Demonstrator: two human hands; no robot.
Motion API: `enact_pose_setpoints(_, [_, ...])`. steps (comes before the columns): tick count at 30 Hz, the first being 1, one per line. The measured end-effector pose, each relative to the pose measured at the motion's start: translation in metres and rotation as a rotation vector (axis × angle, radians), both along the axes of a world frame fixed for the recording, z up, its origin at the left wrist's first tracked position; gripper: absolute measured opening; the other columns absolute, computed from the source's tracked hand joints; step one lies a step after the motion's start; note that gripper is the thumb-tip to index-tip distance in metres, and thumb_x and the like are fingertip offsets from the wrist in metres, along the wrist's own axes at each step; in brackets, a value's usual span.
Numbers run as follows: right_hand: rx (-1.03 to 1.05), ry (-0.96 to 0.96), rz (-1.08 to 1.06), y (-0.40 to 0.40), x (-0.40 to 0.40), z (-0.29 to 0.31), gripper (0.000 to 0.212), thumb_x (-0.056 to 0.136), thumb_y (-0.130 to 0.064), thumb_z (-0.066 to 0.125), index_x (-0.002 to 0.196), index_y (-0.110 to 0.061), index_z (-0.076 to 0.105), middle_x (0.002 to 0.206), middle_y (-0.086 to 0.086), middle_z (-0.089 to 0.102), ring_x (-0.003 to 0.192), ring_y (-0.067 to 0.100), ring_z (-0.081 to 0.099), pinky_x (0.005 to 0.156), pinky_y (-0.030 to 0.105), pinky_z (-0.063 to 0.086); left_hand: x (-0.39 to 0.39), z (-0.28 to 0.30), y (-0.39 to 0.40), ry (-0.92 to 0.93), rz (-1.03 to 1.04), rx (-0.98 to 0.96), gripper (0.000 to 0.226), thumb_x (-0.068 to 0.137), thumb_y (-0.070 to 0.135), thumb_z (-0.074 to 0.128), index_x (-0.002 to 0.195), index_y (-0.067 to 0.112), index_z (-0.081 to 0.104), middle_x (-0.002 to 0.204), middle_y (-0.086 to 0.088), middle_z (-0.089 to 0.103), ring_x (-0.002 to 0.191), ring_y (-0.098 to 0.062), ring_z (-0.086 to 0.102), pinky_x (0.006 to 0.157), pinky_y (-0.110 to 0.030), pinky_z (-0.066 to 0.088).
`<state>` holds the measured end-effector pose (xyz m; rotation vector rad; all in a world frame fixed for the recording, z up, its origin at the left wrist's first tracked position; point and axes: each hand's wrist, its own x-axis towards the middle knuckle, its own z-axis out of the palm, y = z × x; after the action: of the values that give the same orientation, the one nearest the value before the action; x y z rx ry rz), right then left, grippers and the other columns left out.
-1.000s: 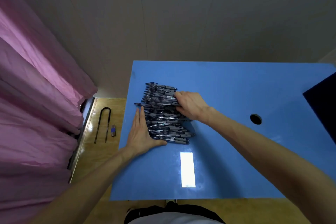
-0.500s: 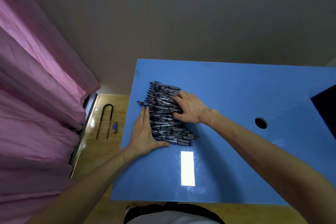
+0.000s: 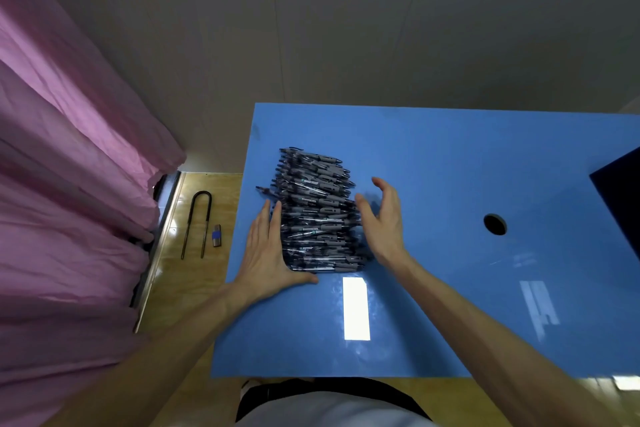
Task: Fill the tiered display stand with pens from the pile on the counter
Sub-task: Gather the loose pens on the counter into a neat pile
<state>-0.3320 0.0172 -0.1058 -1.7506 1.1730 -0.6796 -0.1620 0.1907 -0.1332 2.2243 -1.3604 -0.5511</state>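
Observation:
A stacked pile of dark grey pens lies on the blue counter, toward its left side. My left hand lies flat with straight fingers against the pile's left edge, thumb along its near end. My right hand stands on its edge at the pile's right side, fingers relaxed and slightly bent, holding nothing. A dark object cut off at the right edge may be the display stand; I cannot tell.
A round hole sits in the counter to the right. A pink curtain hangs at the left. On the wooden floor lie a U-shaped metal bar and a small blue-banded item. The wall stands behind the counter.
My right hand has lifted off the top of the pile and moved to its right side, now open. My left hand has stayed against the left edge.

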Motion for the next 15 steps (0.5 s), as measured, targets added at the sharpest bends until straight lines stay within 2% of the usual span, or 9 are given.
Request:
enact_pose_setpoints(3, [0.060, -0.042, -0.100, 0.020, -0.011, -0.004, 0.054, 0.103, -0.036, 0.055, 0.151, -0.017, 0.038, 0.151, -0.009, 0.040, 0.121, -0.023, 0.036, 0.099, -0.001, 0.025, -0.002, 0.006, 0.004, 0.073, 0.033, -0.035, 0.157, 0.048, 0.091, 0.075, 0.161, 0.030, -0.015, 0.170, 0.008, -0.016, 0.157, -0.013, -0.009, 0.127, -0.041, 0.002])
enact_pose_setpoints(4, [0.073, -0.049, -0.127, 0.027, -0.014, -0.006, 0.056, 0.103, -0.037, 0.054, 0.152, -0.017, 0.036, 0.152, -0.009, 0.038, 0.119, -0.024, 0.035, 0.099, -0.001, 0.025, -0.001, 0.008, 0.002, 0.114, 0.060, -0.050, 0.152, 0.052, 0.091, 0.073, 0.161, 0.031, -0.015, 0.170, 0.010, -0.016, 0.157, -0.013, -0.009, 0.126, -0.039, 0.002])
enact_pose_setpoints(5, [0.085, -0.051, -0.151, 0.035, -0.016, -0.010, 0.057, 0.104, -0.038, 0.053, 0.153, -0.017, 0.035, 0.153, -0.008, 0.038, 0.123, -0.019, 0.036, 0.104, 0.004, 0.026, 0.000, 0.011, -0.002, 0.164, 0.104, -0.069, 0.144, 0.059, 0.092, 0.066, 0.161, 0.031, -0.015, 0.170, 0.011, -0.016, 0.157, -0.012, -0.008, 0.126, -0.038, 0.003])
enact_pose_setpoints(8, [0.080, -0.008, -0.198, 0.062, -0.019, -0.022, 0.065, 0.101, -0.045, 0.053, 0.156, -0.018, 0.031, 0.157, -0.006, 0.035, 0.141, 0.004, 0.032, 0.121, 0.035, 0.029, 0.013, 0.016, -0.029, 0.298, 0.311, -0.127, 0.123, 0.074, 0.097, 0.036, 0.163, 0.025, -0.009, 0.171, 0.006, -0.011, 0.157, -0.012, -0.007, 0.129, -0.042, 0.005])
enact_pose_setpoints(11, [-0.036, 0.094, -0.140, 0.087, -0.017, -0.035, 0.083, 0.091, -0.052, 0.055, 0.158, -0.013, 0.026, 0.162, -0.001, 0.031, 0.148, 0.015, 0.028, 0.123, 0.041, 0.026, 0.030, 0.018, -0.053, 0.290, 0.408, -0.086, 0.114, 0.082, 0.091, 0.023, 0.164, 0.017, -0.002, 0.172, -0.002, 0.000, 0.158, -0.018, 0.001, 0.129, -0.045, 0.008])
enact_pose_setpoints(15, [-0.119, 0.194, -0.138, 0.096, 0.001, -0.037, 0.089, 0.085, -0.044, 0.056, 0.157, -0.004, 0.024, 0.165, 0.010, 0.024, 0.153, 0.023, 0.020, 0.125, 0.046, 0.016, 0.030, 0.010, -0.053, 0.277, 0.352, -0.027, 0.111, 0.084, 0.092, 0.026, 0.164, 0.019, 0.004, 0.172, -0.002, 0.009, 0.158, -0.020, 0.009, 0.128, -0.045, 0.014])
